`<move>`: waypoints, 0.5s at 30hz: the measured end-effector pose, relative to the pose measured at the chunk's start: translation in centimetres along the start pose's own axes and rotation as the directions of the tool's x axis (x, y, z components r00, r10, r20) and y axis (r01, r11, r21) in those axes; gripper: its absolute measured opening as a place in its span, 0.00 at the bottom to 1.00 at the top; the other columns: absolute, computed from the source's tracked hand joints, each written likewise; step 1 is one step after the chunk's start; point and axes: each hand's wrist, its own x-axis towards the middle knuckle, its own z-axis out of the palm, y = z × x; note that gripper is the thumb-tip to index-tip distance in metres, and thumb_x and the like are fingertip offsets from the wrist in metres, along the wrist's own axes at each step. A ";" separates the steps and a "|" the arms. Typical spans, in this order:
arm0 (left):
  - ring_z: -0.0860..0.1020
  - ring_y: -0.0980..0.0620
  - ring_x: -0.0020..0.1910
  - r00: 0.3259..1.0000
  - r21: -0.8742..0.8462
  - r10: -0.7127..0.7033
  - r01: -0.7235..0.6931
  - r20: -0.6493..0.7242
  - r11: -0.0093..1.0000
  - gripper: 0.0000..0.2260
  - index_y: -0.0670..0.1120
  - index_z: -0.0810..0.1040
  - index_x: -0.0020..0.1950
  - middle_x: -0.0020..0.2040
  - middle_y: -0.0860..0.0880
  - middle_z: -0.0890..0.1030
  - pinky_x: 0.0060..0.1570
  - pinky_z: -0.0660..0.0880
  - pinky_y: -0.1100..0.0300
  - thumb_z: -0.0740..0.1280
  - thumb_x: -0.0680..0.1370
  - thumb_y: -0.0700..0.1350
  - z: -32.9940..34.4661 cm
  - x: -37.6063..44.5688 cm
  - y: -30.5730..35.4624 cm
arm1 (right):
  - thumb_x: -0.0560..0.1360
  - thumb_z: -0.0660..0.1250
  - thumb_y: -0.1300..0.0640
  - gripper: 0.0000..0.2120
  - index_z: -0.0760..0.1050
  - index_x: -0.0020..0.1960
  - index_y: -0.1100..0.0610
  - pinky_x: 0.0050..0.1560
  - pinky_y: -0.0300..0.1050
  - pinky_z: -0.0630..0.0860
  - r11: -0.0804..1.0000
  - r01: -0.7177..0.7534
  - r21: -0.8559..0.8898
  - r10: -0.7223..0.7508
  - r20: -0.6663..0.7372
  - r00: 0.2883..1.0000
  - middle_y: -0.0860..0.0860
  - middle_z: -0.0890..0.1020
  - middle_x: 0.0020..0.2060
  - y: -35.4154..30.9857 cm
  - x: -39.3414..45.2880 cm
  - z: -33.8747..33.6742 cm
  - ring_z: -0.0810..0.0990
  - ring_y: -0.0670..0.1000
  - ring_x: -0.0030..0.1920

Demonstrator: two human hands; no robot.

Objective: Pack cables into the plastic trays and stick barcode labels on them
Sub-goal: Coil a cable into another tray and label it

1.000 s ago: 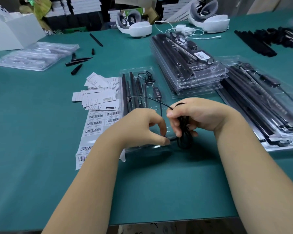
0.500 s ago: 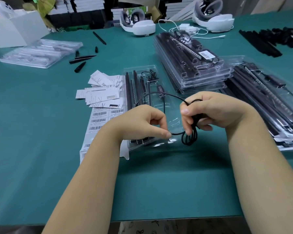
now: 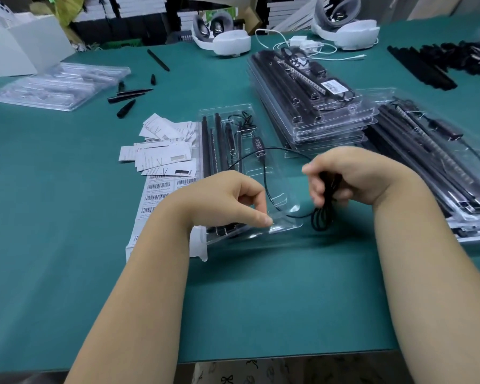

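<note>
The right hand (image 3: 349,176) grips a coiled bundle of black cable (image 3: 323,209), fingers curled round the loops, which hang below the fist just off the near right corner of the open tray (image 3: 286,162). The left hand (image 3: 227,200) has its fingers curled, thumb and forefinger together at the tray's near edge; whether they pinch the cable's thin free run or only the plastic rim, I cannot tell.

From the coil the cable arcs up and left across the tray's bare right compartment to the small controller (image 3: 258,144), which lies further back in the tray. The tray's long axis runs away from the person, with black rods already seated in its left channels. So the empty pocket lies just left of the bundle and beyond it, and the right hand is the nearer one. The coil likely needs to swing left and down, its loops in line with the tray's length, while the left hand steadies the tray.

The label sheet (image 3: 161,195) lies touching the tray's left side, partly under the left wrist.
</note>
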 end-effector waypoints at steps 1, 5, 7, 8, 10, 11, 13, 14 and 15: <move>0.65 0.56 0.26 1.000 0.024 -0.018 0.018 0.010 1.000 0.08 0.50 0.79 0.34 0.26 0.54 0.69 0.26 0.62 0.69 0.75 0.72 0.46 0.1 0.0 0.0 | 0.74 0.62 0.53 0.21 0.72 0.22 0.54 0.19 0.32 0.59 0.996 0.039 0.084 -0.031 -0.088 0.996 0.55 0.77 0.23 0.1 0.1 -0.3 0.59 0.45 0.17; 0.66 0.57 0.24 0.987 0.141 -0.148 0.138 0.064 0.980 0.07 0.48 0.80 0.34 0.24 0.57 0.71 0.24 0.63 0.68 0.76 0.68 0.47 -0.1 -0.2 0.3 | 0.73 0.60 0.51 0.20 0.71 0.23 0.53 0.21 0.33 0.58 0.945 0.282 0.167 -0.212 -0.343 0.915 0.52 0.74 0.22 -0.2 0.4 -0.6 0.58 0.47 0.19; 0.67 0.57 0.23 0.971 0.185 -0.212 0.190 0.110 0.964 0.07 0.48 0.80 0.33 0.23 0.56 0.71 0.24 0.65 0.66 0.76 0.67 0.47 -0.4 -0.4 0.4 | 0.72 0.61 0.52 0.18 0.71 0.23 0.53 0.22 0.34 0.60 0.922 0.378 0.087 -0.281 -0.519 0.807 0.50 0.75 0.21 -0.4 0.8 -0.2 0.64 0.48 0.22; 0.68 0.56 0.23 0.964 0.199 -0.233 0.206 0.126 0.958 0.07 0.49 0.80 0.33 0.23 0.56 0.72 0.24 0.66 0.65 0.76 0.67 0.47 -0.4 -0.5 0.5 | 0.72 0.61 0.52 0.19 0.72 0.23 0.53 0.24 0.35 0.61 0.910 0.413 0.035 -0.309 -0.606 0.733 0.49 0.75 0.21 -0.5 1.1 0.0 0.66 0.48 0.24; 0.69 0.54 0.24 0.958 0.224 -0.252 0.218 0.138 0.950 0.06 0.50 0.79 0.32 0.23 0.56 0.72 0.27 0.68 0.63 0.75 0.67 0.47 -0.2 -0.8 0.5 | 0.73 0.60 0.52 0.20 0.73 0.23 0.51 0.28 0.39 0.64 0.897 0.439 -0.045 -0.326 -0.739 0.590 0.48 0.77 0.22 -0.6 1.5 0.2 0.69 0.49 0.27; 0.69 0.53 0.25 0.956 0.232 -0.257 0.220 0.143 0.948 0.06 0.50 0.79 0.32 0.23 0.56 0.72 0.27 0.68 0.62 0.75 0.67 0.47 -0.2 -0.9 0.5 | 0.74 0.59 0.51 0.21 0.74 0.23 0.50 0.31 0.41 0.66 0.897 0.438 -0.062 -0.314 -0.785 0.534 0.49 0.77 0.24 -0.6 1.6 0.1 0.70 0.49 0.28; 0.70 0.53 0.25 0.949 0.251 -0.271 0.226 0.163 0.941 0.06 0.49 0.80 0.34 0.24 0.56 0.72 0.28 0.68 0.62 0.75 0.66 0.47 -0.1 -1.3 0.6 | 0.74 0.58 0.50 0.21 0.74 0.23 0.48 0.36 0.44 0.67 0.898 0.433 -0.084 -0.292 -0.848 0.442 0.52 0.80 0.28 -0.6 1.6 0.0 0.70 0.49 0.29; 0.70 0.53 0.25 0.944 0.266 -0.282 0.231 0.174 0.936 0.06 0.49 0.80 0.34 0.24 0.56 0.73 0.29 0.69 0.61 0.75 0.66 0.48 -0.1 -1.5 0.6 | 0.75 0.57 0.49 0.21 0.73 0.24 0.47 0.37 0.45 0.67 0.896 0.431 -0.109 -0.299 -0.865 0.402 0.54 0.80 0.30 -0.6 1.6 0.0 0.70 0.49 0.30; 0.70 0.54 0.25 0.939 0.283 -0.293 0.236 0.181 0.930 0.06 0.49 0.80 0.35 0.24 0.55 0.73 0.30 0.69 0.61 0.75 0.66 0.48 -0.1 -1.7 0.7 | 0.76 0.56 0.49 0.21 0.73 0.25 0.47 0.37 0.44 0.67 0.893 0.423 -0.150 -0.319 -0.876 0.362 0.55 0.80 0.31 -0.5 1.6 0.0 0.70 0.49 0.30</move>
